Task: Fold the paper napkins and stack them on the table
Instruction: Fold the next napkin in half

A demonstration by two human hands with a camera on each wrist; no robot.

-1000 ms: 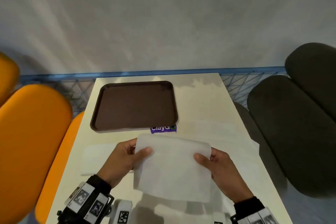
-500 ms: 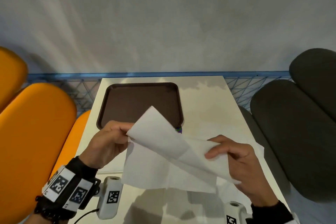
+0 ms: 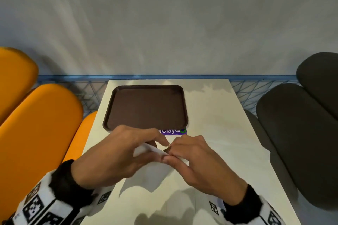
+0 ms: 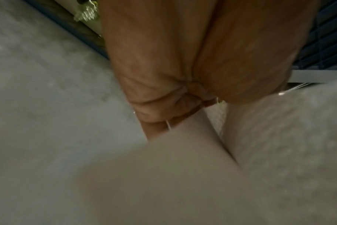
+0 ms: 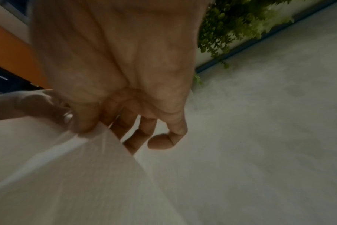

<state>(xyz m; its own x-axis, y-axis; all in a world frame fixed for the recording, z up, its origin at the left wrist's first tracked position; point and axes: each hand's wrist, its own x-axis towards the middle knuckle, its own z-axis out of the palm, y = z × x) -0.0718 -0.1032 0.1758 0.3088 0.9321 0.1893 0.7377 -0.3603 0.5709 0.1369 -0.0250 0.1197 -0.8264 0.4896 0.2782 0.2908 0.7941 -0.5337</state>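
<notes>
A white paper napkin point(image 3: 146, 175) hangs doubled over above the middle of the table point(image 3: 219, 115). Both hands meet at its top edge. My left hand point(image 3: 161, 145) pinches the upper corner between thumb and fingers. My right hand point(image 3: 169, 154) pinches the same edge right beside it, thumb on top. In the left wrist view the left hand point(image 4: 164, 120) grips the sheet, and the napkin point(image 4: 164, 175) fills the lower picture. The right wrist view shows the right hand point(image 5: 90, 126) pinching the napkin point(image 5: 67, 175), with the outer fingers curled free. The hands hide most of the fold.
A brown tray point(image 3: 146, 87) with nothing on it lies at the table's far end, a purple sticker point(image 3: 172, 131) just in front of it. Orange seats point(image 3: 36, 133) stand to the left, dark seats point(image 3: 292, 133) to the right. A blue mesh rail point(image 3: 247, 93) runs behind the table.
The napkin was spread wide between the hands. The right hand carried its side across to the left hand, and both now pinch the doubled sheet together at the centre.
</notes>
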